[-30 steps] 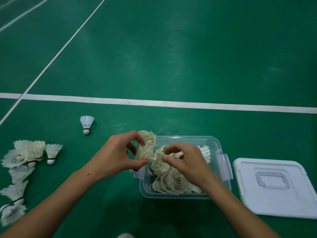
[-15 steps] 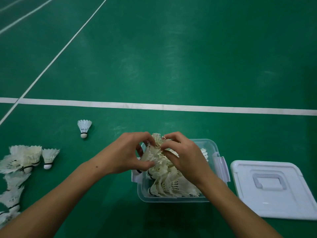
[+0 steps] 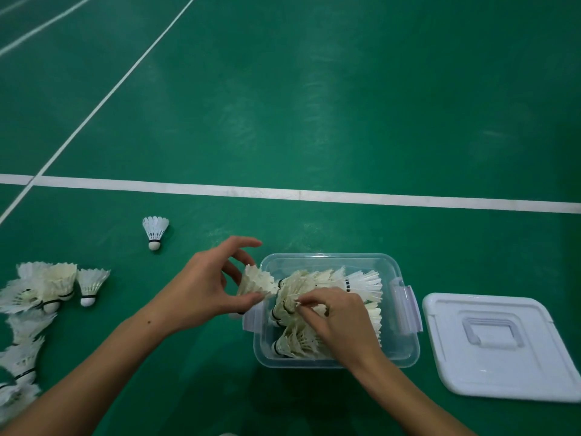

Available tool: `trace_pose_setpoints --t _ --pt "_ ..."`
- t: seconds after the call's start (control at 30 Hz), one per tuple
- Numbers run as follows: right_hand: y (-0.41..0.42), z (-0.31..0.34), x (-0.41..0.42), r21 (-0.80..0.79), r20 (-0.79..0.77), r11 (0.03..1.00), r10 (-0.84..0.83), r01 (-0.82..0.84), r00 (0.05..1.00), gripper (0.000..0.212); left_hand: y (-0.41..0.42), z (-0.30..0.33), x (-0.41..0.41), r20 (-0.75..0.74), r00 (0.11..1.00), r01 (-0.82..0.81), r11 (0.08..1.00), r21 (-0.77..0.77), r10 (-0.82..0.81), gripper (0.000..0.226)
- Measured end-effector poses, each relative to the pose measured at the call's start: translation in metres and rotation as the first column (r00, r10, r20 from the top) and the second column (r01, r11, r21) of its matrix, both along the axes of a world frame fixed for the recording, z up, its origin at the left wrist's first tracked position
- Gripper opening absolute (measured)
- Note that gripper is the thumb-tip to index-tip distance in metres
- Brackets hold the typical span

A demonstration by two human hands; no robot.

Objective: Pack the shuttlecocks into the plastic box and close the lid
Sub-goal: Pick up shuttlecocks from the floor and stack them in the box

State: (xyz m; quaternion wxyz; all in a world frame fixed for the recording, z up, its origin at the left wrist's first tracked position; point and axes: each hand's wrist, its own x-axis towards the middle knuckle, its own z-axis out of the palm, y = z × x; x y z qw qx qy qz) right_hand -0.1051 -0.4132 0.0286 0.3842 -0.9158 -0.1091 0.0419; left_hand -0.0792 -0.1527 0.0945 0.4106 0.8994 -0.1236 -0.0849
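The box [image 3: 405,350] stands open on the green floor [image 3: 314,105], with many shuttlecocks [image 3: 364,284] lying inside it on their sides. The right hand [image 3: 339,319] is over the box and its fingertips pinch the feathers of one shuttlecock in the pile. The left hand [image 3: 204,287] is at the left edge of the box and holds a shuttlecock [image 3: 257,281] between thumb and curled fingers, with the index finger lifted. The lid [image 3: 503,347] lies flat on the floor just to the right of the box. A single shuttlecock [image 3: 155,229] stands to the far left, and a loose heap [image 3: 41,287] lies at the left border.
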Motion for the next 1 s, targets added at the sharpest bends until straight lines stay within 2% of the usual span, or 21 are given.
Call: trace_pose_setpoints --t 0.17,0.3,0.43,0.6,0.77,0.9,1.0 --pt "0.003 0.001 0.009 -0.070 -0.181 0.995 0.062 -0.076 0.982 0.012 -0.006 -0.009 -0.001 -0.003 1.000 -0.001 1.000 0.002 0.001 0.070" --pt "-0.004 0.002 0.018 -0.023 -0.291 0.995 0.089 -0.100 0.953 0.017 -0.014 -0.018 0.002 -0.009 0.999 0.040 0.999 0.009 -0.040 0.072" --pt "-0.014 0.013 0.019 0.080 -0.327 0.993 0.105 -0.083 0.939 0.025 -0.024 -0.023 0.008 0.005 0.999 0.052 0.999 0.012 -0.052 0.072" --pt "-0.027 0.038 0.025 0.219 -0.201 0.976 0.025 0.020 0.979 0.023 -0.044 -0.017 0.023 0.083 0.993 0.083 0.997 0.005 -0.083 0.074" --pt "-0.017 0.048 0.032 0.307 -0.092 0.952 0.049 -0.019 0.995 0.010 -0.060 -0.012 0.033 0.176 0.978 0.113 0.993 0.019 -0.115 0.075" --pt "-0.020 0.039 0.030 0.284 -0.032 0.959 0.004 0.005 0.999 0.006 -0.063 -0.016 0.028 0.214 0.969 0.124 0.992 -0.004 -0.121 0.067" --pt "-0.028 0.032 0.022 0.243 0.035 0.967 -0.082 0.071 0.996 0.005 -0.057 -0.022 0.022 0.188 0.970 0.153 0.988 0.004 -0.151 0.068"
